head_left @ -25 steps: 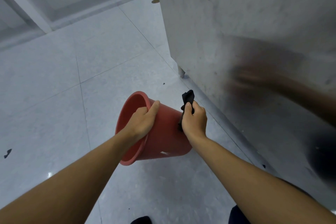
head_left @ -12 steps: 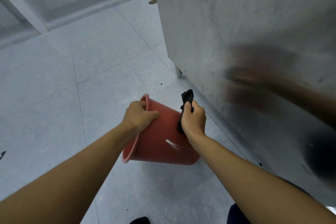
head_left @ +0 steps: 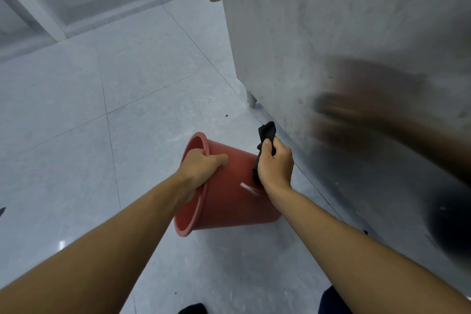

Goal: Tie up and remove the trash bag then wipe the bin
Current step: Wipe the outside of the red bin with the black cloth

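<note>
Bin (head_left: 229,201), judged light, stiff plastic, is best gripped at its rim, where the left hand (head_left: 201,168) is clamped, while a soft cloth (head_left: 266,135) is clutched by the right hand (head_left: 275,168).

The bin (head_left: 229,194) lies tipped on its side above the tiled floor (head_left: 89,135), mouth to the left, base to the right. The left hand (head_left: 201,171) is at its rim, fingers inside and thumb on the outer wall. The right hand (head_left: 275,168) sits on the wall's right part, with the cloth (head_left: 266,132) in it, seemingly pressed against the bin. A metal panel (head_left: 331,33) stands just right of both.
</note>
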Demonstrator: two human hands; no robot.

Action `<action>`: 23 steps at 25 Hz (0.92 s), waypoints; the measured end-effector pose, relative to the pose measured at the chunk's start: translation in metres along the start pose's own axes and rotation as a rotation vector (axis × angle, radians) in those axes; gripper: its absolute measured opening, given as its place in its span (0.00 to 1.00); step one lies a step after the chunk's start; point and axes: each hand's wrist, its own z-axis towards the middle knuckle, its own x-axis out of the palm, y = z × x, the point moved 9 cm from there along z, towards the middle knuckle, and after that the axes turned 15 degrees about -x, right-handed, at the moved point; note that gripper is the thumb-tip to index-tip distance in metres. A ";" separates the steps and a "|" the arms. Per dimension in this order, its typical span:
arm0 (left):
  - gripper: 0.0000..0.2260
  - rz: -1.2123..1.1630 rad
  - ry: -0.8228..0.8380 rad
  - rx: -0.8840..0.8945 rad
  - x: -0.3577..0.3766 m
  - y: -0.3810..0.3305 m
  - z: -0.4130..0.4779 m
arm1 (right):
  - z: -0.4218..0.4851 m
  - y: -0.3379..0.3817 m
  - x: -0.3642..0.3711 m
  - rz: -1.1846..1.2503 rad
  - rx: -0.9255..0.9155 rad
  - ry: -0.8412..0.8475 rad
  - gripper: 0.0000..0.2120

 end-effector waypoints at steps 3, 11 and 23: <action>0.10 -0.183 -0.023 0.061 -0.005 0.000 0.004 | 0.001 -0.003 0.001 0.009 -0.013 -0.007 0.18; 0.11 0.009 -0.212 0.282 0.000 -0.011 0.002 | -0.022 0.032 0.019 -0.198 -0.410 0.121 0.19; 0.12 0.008 -0.260 0.314 -0.007 -0.028 0.016 | -0.043 0.024 0.042 -0.197 -0.430 0.257 0.17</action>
